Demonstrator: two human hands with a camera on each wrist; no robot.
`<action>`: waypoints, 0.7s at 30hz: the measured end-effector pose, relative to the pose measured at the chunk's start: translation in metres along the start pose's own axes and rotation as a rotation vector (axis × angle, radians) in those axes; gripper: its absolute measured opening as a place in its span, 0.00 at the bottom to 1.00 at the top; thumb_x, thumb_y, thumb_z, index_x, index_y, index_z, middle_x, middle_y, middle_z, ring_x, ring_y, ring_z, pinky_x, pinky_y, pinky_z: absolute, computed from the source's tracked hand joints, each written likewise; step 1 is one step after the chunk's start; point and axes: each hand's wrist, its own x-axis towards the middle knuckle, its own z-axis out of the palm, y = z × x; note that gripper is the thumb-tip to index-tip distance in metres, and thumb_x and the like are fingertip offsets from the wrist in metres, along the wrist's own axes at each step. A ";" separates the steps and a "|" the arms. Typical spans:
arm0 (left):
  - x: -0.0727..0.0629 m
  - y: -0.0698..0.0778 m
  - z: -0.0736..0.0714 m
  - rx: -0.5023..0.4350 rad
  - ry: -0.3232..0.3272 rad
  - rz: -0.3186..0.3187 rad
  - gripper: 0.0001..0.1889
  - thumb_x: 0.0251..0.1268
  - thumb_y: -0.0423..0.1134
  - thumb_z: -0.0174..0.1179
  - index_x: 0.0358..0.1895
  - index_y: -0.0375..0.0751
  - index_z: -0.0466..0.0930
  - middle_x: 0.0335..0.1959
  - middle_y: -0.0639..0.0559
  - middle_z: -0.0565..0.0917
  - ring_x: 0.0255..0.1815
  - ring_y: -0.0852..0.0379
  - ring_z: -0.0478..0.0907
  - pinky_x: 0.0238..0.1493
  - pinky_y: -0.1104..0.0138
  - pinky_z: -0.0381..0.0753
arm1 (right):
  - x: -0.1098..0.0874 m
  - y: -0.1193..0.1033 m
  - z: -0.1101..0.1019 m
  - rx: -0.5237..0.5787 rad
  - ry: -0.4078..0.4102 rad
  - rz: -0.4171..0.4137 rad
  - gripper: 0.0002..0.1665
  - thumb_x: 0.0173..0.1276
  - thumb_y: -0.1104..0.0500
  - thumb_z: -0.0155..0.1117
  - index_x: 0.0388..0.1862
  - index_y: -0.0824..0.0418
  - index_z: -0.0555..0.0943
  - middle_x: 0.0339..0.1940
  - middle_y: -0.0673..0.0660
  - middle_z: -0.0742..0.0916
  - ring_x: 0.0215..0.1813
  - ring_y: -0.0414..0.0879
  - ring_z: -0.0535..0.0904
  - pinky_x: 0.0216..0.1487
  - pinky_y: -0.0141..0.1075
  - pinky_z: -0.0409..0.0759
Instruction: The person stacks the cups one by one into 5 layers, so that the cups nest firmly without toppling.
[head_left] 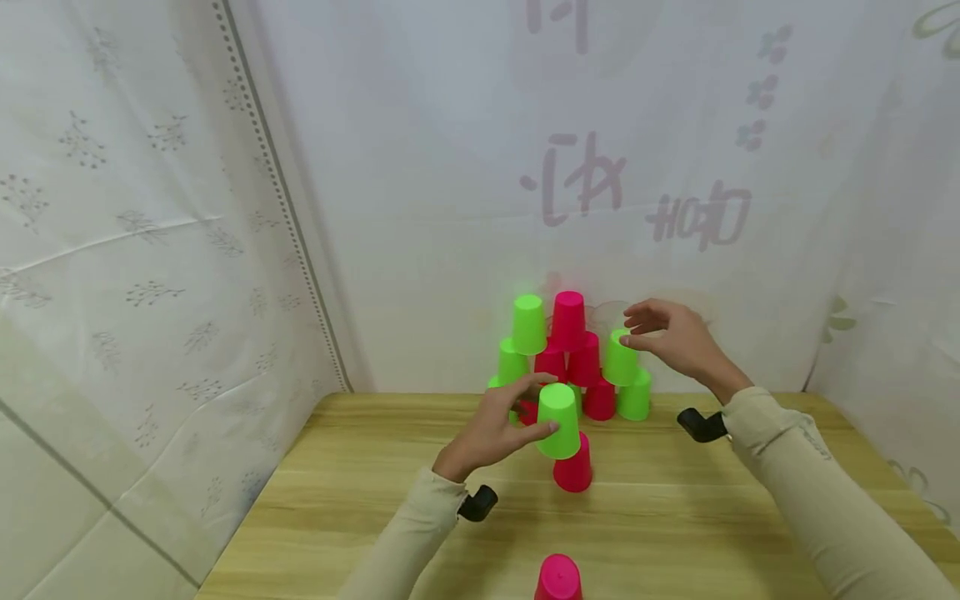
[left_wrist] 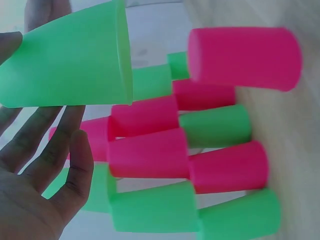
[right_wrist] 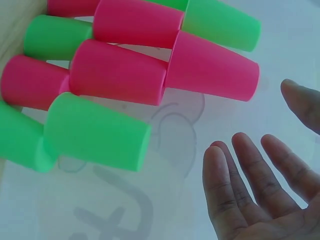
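My left hand (head_left: pixel 491 429) holds an upside-down green cup (head_left: pixel 558 421) between thumb and fingers, raised above the table; the left wrist view shows this cup (left_wrist: pixel 70 57) large and near. Behind it stands a pyramid of upside-down green and pink cups, with a green cup (head_left: pixel 529 325) and a pink cup (head_left: pixel 569 321) side by side on its third row. At the pyramid's right, my right hand (head_left: pixel 675 340) hovers by a second-row green cup (head_left: pixel 621 358). In the right wrist view its fingers (right_wrist: pixel 270 185) are spread and hold nothing, apart from that cup (right_wrist: pixel 97 132).
A pink cup (head_left: pixel 573 467) stands upside down in front of the pyramid, partly behind the held cup. Another pink cup (head_left: pixel 559 577) is at the near side of the wooden table (head_left: pixel 360 483). A patterned white cloth (head_left: pixel 420 208) hangs right behind the pyramid.
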 end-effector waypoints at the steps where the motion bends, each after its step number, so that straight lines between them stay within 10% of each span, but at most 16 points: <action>1: 0.004 0.001 -0.002 0.005 0.006 0.012 0.29 0.64 0.40 0.69 0.67 0.48 0.72 0.53 0.50 0.85 0.49 0.55 0.83 0.50 0.62 0.85 | -0.006 0.001 -0.001 0.001 0.003 -0.010 0.28 0.70 0.50 0.68 0.63 0.63 0.76 0.59 0.67 0.85 0.58 0.60 0.83 0.60 0.56 0.80; 11: 0.042 0.015 -0.016 0.048 0.007 0.056 0.27 0.63 0.40 0.69 0.65 0.46 0.73 0.51 0.47 0.86 0.49 0.52 0.83 0.50 0.55 0.86 | -0.063 0.023 0.022 0.060 -0.021 -0.026 0.22 0.69 0.52 0.69 0.58 0.60 0.80 0.51 0.59 0.88 0.51 0.44 0.85 0.46 0.31 0.83; 21: 0.089 0.035 -0.020 0.082 -0.022 0.099 0.26 0.64 0.40 0.68 0.64 0.46 0.72 0.51 0.49 0.85 0.51 0.52 0.83 0.50 0.55 0.87 | -0.095 0.038 0.056 0.212 -0.094 -0.022 0.19 0.68 0.55 0.69 0.55 0.62 0.81 0.49 0.59 0.88 0.49 0.34 0.83 0.45 0.32 0.85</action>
